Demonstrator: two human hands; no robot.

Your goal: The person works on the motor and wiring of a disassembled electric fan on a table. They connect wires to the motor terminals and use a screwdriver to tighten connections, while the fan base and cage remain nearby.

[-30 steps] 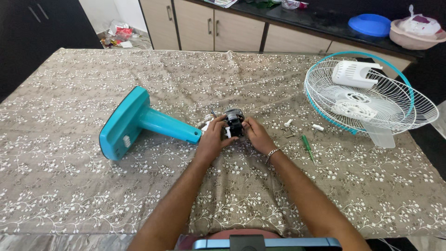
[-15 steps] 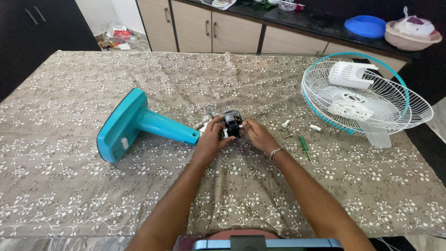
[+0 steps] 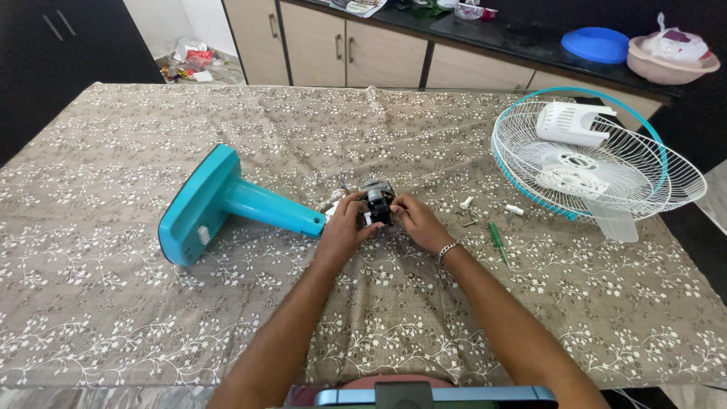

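Both hands meet at the middle of the table (image 3: pixel 113 303), which is covered by a brown floral cloth. The left hand (image 3: pixel 342 231) and the right hand (image 3: pixel 415 222) have their fingers closed around a small dark fan motor (image 3: pixel 377 203), held between them just above the cloth. Directly to the left of the motor lies a teal fan stand (image 3: pixel 227 203) on its side, the neck end almost touching the left hand's thumb side. Small white parts sit behind the left hand, partly hidden by it; their kind cannot be made out. To the right of the right hand lie a white screw-like piece (image 3: pixel 465 203), another small white piece (image 3: pixel 515 209) and a green-handled screwdriver (image 3: pixel 497 238), all near but apart from the wrist. Further right rests a white wire fan guard (image 3: pixel 651 163) with a teal rim, carrying a white motor cover (image 3: pixel 572 123) and a translucent blade piece (image 3: pixel 609 220). The motor's underside and the fingertips behind it are concealed. A phone-like device is cut off at the bottom edge.
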